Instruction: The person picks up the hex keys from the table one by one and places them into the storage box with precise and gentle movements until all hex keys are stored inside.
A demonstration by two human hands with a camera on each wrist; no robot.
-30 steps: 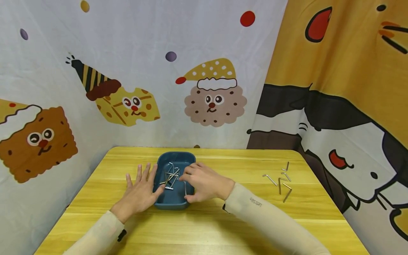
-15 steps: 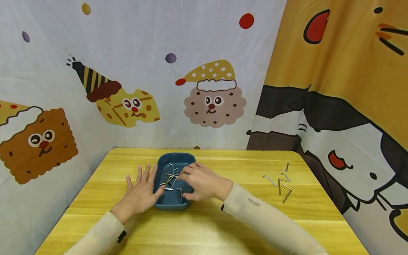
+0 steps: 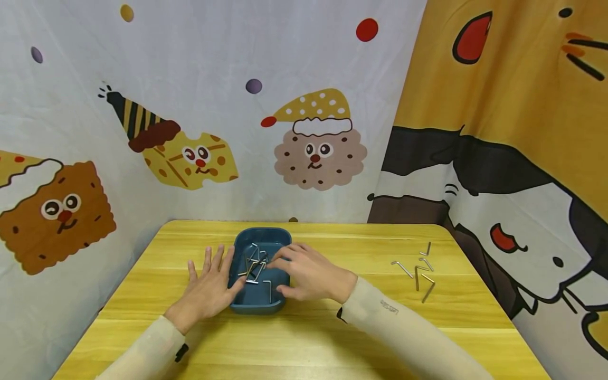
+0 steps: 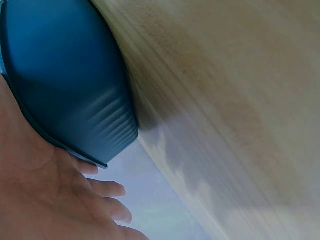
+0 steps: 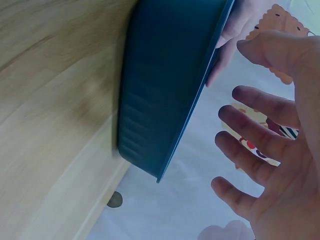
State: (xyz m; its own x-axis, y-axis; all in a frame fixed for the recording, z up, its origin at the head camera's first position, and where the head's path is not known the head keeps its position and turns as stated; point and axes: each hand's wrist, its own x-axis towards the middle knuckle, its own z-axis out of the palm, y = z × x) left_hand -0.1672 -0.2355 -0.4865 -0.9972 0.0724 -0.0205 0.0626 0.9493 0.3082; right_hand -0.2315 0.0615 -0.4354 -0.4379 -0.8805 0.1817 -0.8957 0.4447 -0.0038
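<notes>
small dark lettering on the person's cream right sleeve, a single short line set lengthwise along the fabric, apparently reading "Let's Slim", thin letters, slightly blurred, the exact spelling hard to tell

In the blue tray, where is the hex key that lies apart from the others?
In the head view, the lone hex key is in the near right part of the blue tray, just left of the thumb of the right hand.
</notes>
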